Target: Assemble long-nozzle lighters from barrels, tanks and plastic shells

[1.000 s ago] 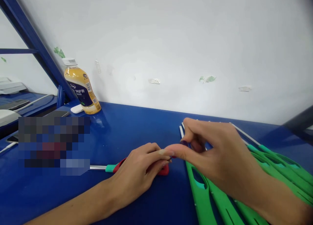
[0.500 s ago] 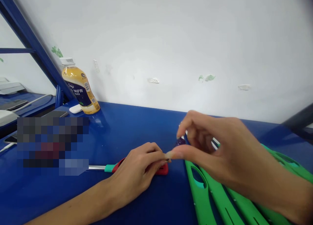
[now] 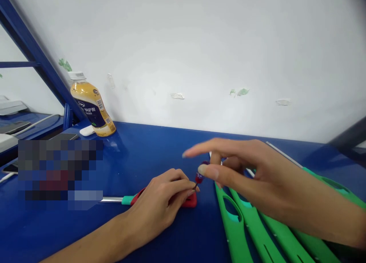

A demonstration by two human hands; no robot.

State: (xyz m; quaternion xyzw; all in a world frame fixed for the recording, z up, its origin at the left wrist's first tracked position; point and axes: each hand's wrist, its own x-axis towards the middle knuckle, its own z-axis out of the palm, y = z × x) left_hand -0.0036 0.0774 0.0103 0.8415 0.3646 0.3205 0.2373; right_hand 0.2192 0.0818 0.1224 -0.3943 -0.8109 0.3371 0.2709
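My left hand (image 3: 168,196) is closed over a red long-nosed lighter (image 3: 190,200) lying on the blue table, its teal collar and metal tube pointing left. Thumb and forefinger of this hand pinch around the thin tip of a small screwdriver (image 3: 199,176), which stands tilted over the lighter's right end. My right hand (image 3: 237,165) has its thumb against the purple-and-red screwdriver handle, with the other fingers partly behind it and the forefinger stretched out above. What lies under the left fingertips is hidden.
Several green long-nosed lighters (image 3: 236,232) lie side by side at the right, partly under my right forearm. A bottle with a yellow drink (image 3: 93,106) stands back left against the wall (image 3: 200,45). A phone (image 3: 64,136) and a blurred-out patch are on the left of the blue table (image 3: 143,148).
My right forefinger has lifted off and stretched out to the left, and the screwdriver handle shows more. My left hand stays in place on the red lighter.
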